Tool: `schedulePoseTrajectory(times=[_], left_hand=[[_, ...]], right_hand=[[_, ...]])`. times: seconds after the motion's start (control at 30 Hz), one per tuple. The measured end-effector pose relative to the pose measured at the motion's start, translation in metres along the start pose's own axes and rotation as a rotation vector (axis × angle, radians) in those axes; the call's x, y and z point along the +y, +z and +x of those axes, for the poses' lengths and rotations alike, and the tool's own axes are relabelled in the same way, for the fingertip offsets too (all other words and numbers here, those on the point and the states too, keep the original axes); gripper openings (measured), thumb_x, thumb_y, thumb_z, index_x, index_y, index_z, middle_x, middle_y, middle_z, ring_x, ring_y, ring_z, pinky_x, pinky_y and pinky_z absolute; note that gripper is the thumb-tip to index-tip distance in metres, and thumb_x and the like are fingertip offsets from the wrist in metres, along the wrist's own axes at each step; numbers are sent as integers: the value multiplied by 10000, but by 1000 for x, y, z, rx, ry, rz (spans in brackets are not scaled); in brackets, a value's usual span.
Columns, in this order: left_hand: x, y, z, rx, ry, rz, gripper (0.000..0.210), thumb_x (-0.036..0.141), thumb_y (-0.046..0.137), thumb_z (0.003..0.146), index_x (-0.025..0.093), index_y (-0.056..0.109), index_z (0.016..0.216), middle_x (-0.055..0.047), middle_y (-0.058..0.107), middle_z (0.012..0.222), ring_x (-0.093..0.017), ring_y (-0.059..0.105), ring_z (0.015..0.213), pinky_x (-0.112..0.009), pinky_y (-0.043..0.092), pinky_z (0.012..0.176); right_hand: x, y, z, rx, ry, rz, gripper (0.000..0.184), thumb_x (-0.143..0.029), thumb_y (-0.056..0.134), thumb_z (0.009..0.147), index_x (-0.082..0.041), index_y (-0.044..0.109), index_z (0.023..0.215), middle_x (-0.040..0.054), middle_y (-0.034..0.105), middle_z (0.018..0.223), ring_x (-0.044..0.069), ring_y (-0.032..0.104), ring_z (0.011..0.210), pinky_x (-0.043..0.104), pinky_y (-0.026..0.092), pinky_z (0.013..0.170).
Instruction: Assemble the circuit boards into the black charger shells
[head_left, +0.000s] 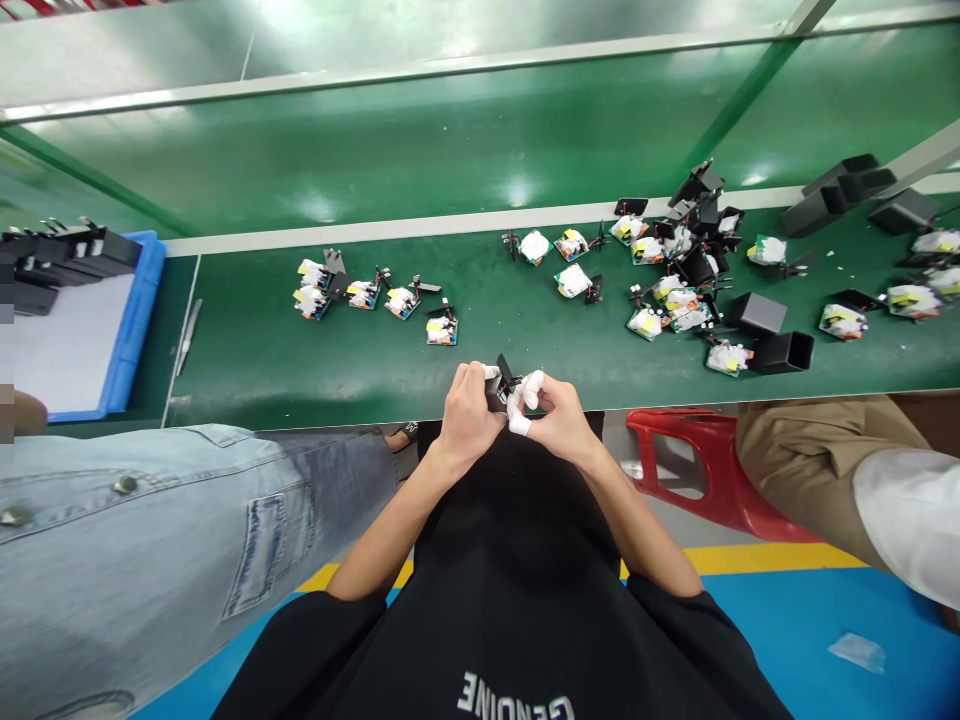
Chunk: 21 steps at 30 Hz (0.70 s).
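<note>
My left hand (471,412) is closed round a small dark plastic part at the table's front edge. From between my hands a flat black end piece (508,372) sticks up at a tilt. My right hand (556,415), with white coverings on its fingertips, pinches the white-coated circuit board (515,392) beside that piece. Fingers hide most of the board, and I cannot tell how far it sits inside the dark part. Just beyond my hands lies another circuit board (442,328) with white filler, yellow tape and a black end piece.
Several circuit boards (402,300) lie left of centre, and a pile (679,250) is on the right. Black housings (757,314) stand nearby. A blue tray (133,330) and a knife-like tool (189,335) are left. People flank me; a red stool (694,470) is right.
</note>
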<state>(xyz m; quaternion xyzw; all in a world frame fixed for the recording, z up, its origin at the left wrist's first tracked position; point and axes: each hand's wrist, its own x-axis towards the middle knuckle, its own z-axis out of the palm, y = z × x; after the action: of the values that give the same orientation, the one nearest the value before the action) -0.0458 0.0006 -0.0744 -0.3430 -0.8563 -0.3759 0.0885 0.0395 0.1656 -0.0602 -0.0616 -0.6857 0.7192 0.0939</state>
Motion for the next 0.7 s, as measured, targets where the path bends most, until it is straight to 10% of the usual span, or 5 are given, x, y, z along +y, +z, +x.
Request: schedulePoseTrajectory(times=[0.7], left_hand=[[3,-1,4,-63,22,1,521,-45,705,701,282,403,971,-20,570,919,-252,562,858,-377,470,694]], right_hand=[[-12,-5,2,-56,-43,-196,363,-124,698,757,-281,373,779,-24,646,796,164,547,716,317,458,698]])
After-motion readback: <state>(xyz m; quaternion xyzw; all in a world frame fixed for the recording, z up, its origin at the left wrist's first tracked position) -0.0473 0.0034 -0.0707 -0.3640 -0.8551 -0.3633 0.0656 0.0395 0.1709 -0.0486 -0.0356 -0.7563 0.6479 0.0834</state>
